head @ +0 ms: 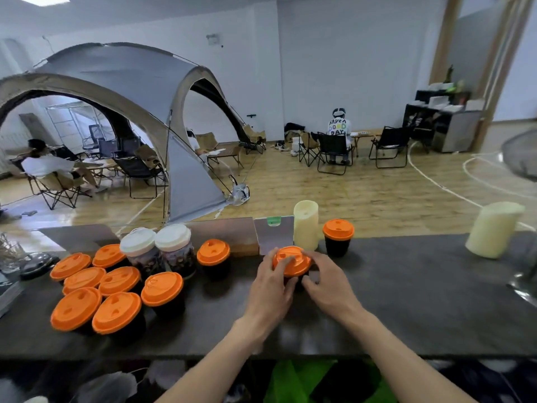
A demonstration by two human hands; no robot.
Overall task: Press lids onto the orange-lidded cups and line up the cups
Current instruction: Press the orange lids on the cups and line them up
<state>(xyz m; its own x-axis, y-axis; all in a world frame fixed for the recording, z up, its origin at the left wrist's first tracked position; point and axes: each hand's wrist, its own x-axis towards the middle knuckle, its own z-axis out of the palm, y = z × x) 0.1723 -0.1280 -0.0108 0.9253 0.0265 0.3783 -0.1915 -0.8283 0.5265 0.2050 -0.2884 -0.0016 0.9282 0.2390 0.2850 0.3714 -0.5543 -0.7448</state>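
Observation:
A dark cup with an orange lid (291, 260) stands mid-counter, and both my hands are on it. My left hand (273, 282) wraps its left side with fingers curled over the lid's rim. My right hand (325, 279) holds the right side, its fingers bent around the lid's edge and the cup wall. One orange-lidded cup (338, 237) stands apart just behind and to the right. Another orange-lidded cup (213, 257) stands alone to the left. A cluster of several orange-lidded cups (119, 286) fills the counter's left part.
Two taller cups with white lids (157, 248) stand behind the cluster. A cream pillar candle (305, 228) rises behind the held cup and a second cream candle (492, 229) leans at the far right. The dark counter (406, 301) ends at a front edge near me.

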